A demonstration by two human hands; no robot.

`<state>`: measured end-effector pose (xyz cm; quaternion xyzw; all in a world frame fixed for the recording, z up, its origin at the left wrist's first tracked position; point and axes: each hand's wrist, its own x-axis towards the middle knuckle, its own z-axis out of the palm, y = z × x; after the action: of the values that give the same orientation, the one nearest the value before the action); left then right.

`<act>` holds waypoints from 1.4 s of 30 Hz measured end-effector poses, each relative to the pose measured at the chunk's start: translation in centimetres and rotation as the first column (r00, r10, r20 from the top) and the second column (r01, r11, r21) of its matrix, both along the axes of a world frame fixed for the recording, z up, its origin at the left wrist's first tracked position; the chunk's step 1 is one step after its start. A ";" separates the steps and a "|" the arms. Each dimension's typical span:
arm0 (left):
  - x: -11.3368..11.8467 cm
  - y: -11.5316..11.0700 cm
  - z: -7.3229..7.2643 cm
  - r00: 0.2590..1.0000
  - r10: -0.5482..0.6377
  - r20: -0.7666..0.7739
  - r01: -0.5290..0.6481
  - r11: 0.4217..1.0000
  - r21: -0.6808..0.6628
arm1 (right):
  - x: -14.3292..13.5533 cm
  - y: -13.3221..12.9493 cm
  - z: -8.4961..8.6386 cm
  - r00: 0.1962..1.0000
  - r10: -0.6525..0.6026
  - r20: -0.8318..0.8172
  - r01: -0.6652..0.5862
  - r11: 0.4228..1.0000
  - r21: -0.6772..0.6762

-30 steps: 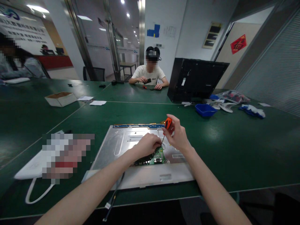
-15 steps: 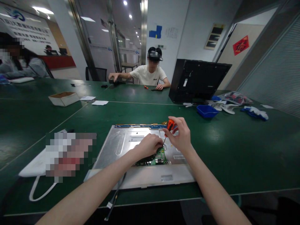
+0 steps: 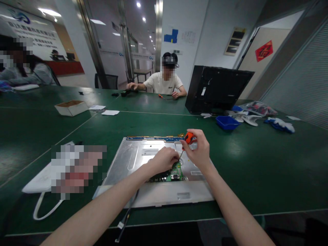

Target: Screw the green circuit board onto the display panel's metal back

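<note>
I have the fingers of my right hand (image 3: 201,150) closed around the orange-and-black handle of a screwdriver (image 3: 189,138), its shaft slanting down toward the left fingertips. My left hand (image 3: 165,159) is bent low with its fingers bunched at the shaft's lower end; I cannot tell whether they pinch anything, and the tip's contact is too small to read. The green circuit board (image 3: 176,171) lies just below the left fingers, partly covered by them, on the metal back of a display panel (image 3: 119,167).

Beyond both hands' fingers, a blue circuit strip (image 3: 153,138) follows the panel's far edge. The panel's near edge sits just inside the near edge of the green surface (image 3: 256,164); below-left of the left fingers, a dark cable (image 3: 125,217) reaches past that edge. Right of the right fingers, I have a broad stretch of surface. Farther out that way are a blue tray (image 3: 228,126) and a black monitor (image 3: 220,90). A white item (image 3: 36,182), partly pixelated, lies well left of the left fingers.
</note>
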<state>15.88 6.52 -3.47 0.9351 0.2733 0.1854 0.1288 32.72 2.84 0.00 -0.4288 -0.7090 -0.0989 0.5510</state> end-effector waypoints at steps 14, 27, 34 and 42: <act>-0.1 -0.1 0.1 1.000 -0.020 0.009 0.020 1.000 -0.011 | -0.1 -0.1 -0.3 0.996 -0.042 -0.083 0.038 0.998 -0.053; 0.0 -0.1 0.0 1.000 -0.006 -0.016 0.006 1.000 0.029 | -0.1 -0.3 0.2 0.998 0.040 -0.040 -0.044 0.995 -0.094; 0.0 0.0 -0.1 1.000 -0.009 -0.023 0.010 0.999 0.041 | -0.1 -0.3 0.2 0.998 0.043 0.037 -0.039 0.994 -0.102; 0.0 -0.1 -0.1 1.000 -0.009 -0.010 0.010 1.000 0.019 | 0.1 0.1 0.1 1.000 0.017 0.006 -0.017 0.999 -0.046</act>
<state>15.88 6.43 -3.53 0.9384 0.2677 0.1829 0.1195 32.77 2.93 0.07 -0.4350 -0.7164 -0.0791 0.5397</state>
